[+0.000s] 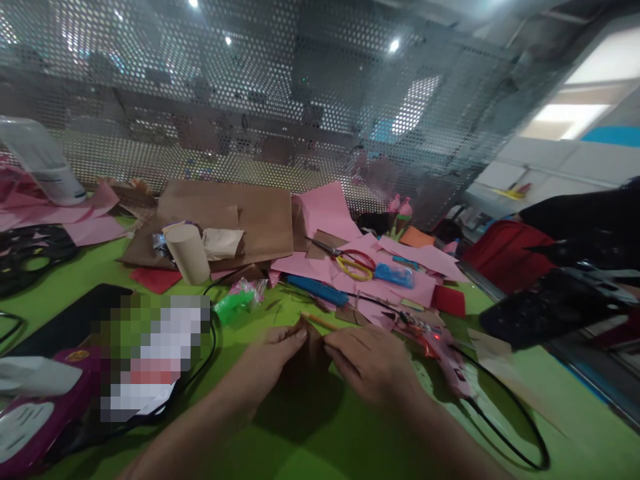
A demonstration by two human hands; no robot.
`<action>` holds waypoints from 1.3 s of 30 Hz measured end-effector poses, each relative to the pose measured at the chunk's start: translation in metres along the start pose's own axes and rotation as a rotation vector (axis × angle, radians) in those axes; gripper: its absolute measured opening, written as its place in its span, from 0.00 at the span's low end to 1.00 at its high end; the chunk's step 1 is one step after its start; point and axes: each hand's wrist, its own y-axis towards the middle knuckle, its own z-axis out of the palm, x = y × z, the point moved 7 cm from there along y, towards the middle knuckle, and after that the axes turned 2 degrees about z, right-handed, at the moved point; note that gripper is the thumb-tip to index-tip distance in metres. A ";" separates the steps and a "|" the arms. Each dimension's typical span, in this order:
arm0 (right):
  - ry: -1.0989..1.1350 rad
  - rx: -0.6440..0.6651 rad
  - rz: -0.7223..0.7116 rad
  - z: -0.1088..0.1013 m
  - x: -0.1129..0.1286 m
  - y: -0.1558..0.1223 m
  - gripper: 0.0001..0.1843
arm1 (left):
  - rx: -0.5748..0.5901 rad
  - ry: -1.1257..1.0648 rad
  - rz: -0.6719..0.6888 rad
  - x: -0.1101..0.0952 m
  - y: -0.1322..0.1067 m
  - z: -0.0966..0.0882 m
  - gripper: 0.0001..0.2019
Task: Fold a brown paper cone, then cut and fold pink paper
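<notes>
The left hand's grip [275, 357] pinches a folded brown piece [311, 350] between thumb and fingers; the right hand's grip [373, 357] pinches its right edge. The piece is held above the near middle of the green counter [300, 450]. Just beyond lies a yellow pencil [323, 323], then a blue-handled tool [320, 291]. Right is a pink glue gun [453, 367], its light red; far left, a cardboard tube [189, 255] stands tilted.

Grey perf. panel [225, 100] behind grn table [300, 457], small bright lts [395, 45], lit panes [567, 120] upper R.
</notes>
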 end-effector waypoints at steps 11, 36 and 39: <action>-0.050 0.003 0.016 0.001 0.001 0.002 0.10 | -0.004 0.005 -0.006 -0.005 -0.003 0.004 0.10; 0.223 0.159 0.278 0.009 -0.015 0.002 0.07 | -0.008 0.250 0.175 -0.014 0.001 -0.003 0.10; 0.181 0.142 0.241 0.009 -0.013 0.002 0.08 | -0.010 0.228 0.163 -0.013 0.000 -0.001 0.11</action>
